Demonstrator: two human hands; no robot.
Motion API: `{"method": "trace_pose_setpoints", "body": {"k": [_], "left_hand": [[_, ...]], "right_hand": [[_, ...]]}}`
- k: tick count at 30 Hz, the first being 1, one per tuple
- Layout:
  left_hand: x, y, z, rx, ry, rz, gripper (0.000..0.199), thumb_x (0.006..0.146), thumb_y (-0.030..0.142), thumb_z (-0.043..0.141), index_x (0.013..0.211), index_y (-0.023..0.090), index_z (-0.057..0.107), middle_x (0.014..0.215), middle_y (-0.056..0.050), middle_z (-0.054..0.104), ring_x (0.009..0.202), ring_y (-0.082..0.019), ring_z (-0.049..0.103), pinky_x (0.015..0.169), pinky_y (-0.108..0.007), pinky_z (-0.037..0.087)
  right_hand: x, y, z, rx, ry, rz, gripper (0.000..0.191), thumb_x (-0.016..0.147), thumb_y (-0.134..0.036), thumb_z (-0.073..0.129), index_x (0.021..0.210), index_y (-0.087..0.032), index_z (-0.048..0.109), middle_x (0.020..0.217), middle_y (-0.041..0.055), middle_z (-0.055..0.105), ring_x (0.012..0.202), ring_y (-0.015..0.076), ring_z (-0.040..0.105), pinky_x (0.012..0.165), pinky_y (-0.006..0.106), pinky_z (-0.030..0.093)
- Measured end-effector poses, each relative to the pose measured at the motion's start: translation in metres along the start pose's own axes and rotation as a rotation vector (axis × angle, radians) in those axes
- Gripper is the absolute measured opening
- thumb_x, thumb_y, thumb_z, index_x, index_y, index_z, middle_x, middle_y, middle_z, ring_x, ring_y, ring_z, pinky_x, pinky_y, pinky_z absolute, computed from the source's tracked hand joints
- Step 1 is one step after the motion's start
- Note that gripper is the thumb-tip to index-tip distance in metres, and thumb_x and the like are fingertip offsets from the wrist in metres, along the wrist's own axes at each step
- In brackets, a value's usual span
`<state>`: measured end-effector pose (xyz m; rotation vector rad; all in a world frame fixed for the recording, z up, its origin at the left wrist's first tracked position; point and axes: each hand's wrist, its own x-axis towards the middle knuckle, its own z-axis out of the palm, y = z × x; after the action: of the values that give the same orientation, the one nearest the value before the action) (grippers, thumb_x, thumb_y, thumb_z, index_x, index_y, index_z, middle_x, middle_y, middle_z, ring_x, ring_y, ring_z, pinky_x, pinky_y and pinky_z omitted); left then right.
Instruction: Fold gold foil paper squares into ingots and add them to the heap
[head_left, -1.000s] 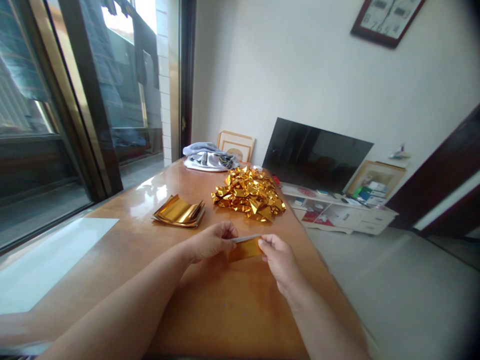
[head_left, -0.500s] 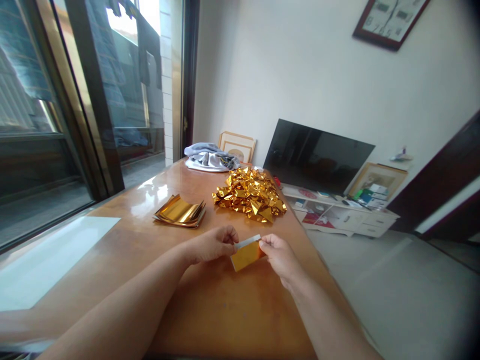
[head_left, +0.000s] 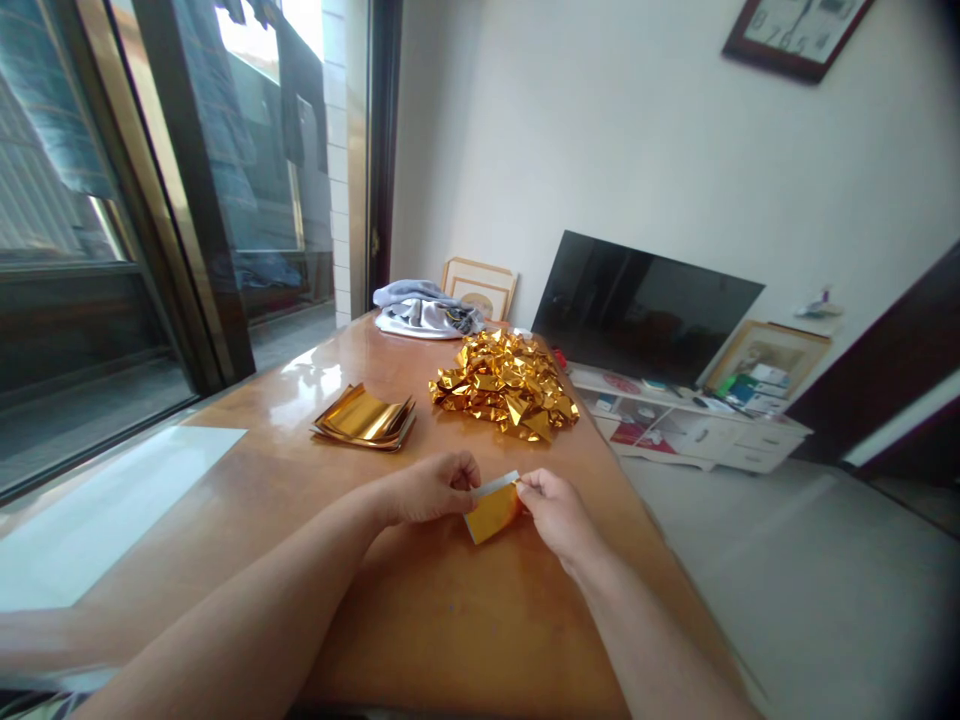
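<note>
Foil sheet (head_left: 493,514), gold with a pale strip along its upper edge, is held over the tabletop (head_left: 457,620): the left hand (head_left: 435,487) has a pinching grip on one end, the right hand (head_left: 555,512) on the other. Beyond lie a stack of gold sheets (head_left: 365,418) and a heap of folded foil pieces (head_left: 502,385).

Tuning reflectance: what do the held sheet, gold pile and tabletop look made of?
Held sheet: probably foil-faced paper, shiny gold; a pale, duller strip shows along one edge.
Gold pile: seemingly similar foil, mirror-bright with sharp creases.
Tabletop: possibly varnished wood, glossy brown with glare.
</note>
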<state>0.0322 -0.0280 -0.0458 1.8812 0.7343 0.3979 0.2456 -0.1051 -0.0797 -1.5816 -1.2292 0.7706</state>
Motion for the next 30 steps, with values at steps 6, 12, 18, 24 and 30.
{"method": "trace_pose_setpoints", "body": {"k": [6,12,18,24,30], "left_hand": [[0.005,-0.012,0.004,0.124,0.041,-0.054,0.026,0.067,0.019,0.063,0.093,0.018,0.057,0.076,0.002,0.061,0.065,-0.012,0.052,0.052,-0.020,0.033],[0.005,-0.011,0.006,0.058,0.081,-0.087,0.031,0.064,0.017,0.062,0.094,0.019,0.054,0.072,0.004,0.058,0.059,-0.010,0.049,0.048,-0.020,0.028],[0.005,-0.006,0.004,-0.198,0.087,-0.124,0.037,0.062,0.014,0.061,0.097,0.020,0.049,0.066,0.007,0.054,0.052,-0.009,0.047,0.047,-0.020,0.028],[0.006,-0.006,0.004,-0.226,0.111,-0.125,0.036,0.063,0.016,0.064,0.096,0.020,0.049,0.067,0.007,0.054,0.052,-0.009,0.048,0.047,-0.020,0.028],[0.008,-0.010,0.010,0.057,0.128,-0.112,0.028,0.067,0.025,0.065,0.091,0.020,0.053,0.070,0.004,0.058,0.057,-0.011,0.049,0.050,-0.021,0.031]], "right_hand": [[0.003,0.009,0.001,-0.148,0.021,-0.033,0.020,0.083,-0.035,0.057,0.093,-0.020,0.066,0.084,0.0044,0.072,0.075,0.0208,0.065,0.069,0.031,0.048],[-0.014,-0.007,-0.001,-0.507,0.221,-0.429,0.026,0.077,-0.016,0.057,0.103,-0.021,0.061,0.106,0.0088,0.064,0.104,0.0255,0.058,0.092,0.039,0.045],[-0.041,-0.032,0.007,-0.708,-0.069,-0.658,0.025,0.075,-0.010,0.060,0.096,-0.023,0.057,0.101,0.0070,0.061,0.099,0.0258,0.053,0.088,0.039,0.042],[-0.048,-0.038,0.012,-0.884,-0.098,-0.699,0.014,0.084,-0.023,0.063,0.097,-0.022,0.057,0.102,0.0085,0.059,0.099,0.0269,0.050,0.088,0.040,0.039],[-0.046,-0.034,0.015,-0.911,-0.204,-0.731,0.006,0.090,-0.019,0.057,0.095,-0.021,0.060,0.101,0.0079,0.061,0.097,0.0245,0.051,0.088,0.038,0.042]]}}
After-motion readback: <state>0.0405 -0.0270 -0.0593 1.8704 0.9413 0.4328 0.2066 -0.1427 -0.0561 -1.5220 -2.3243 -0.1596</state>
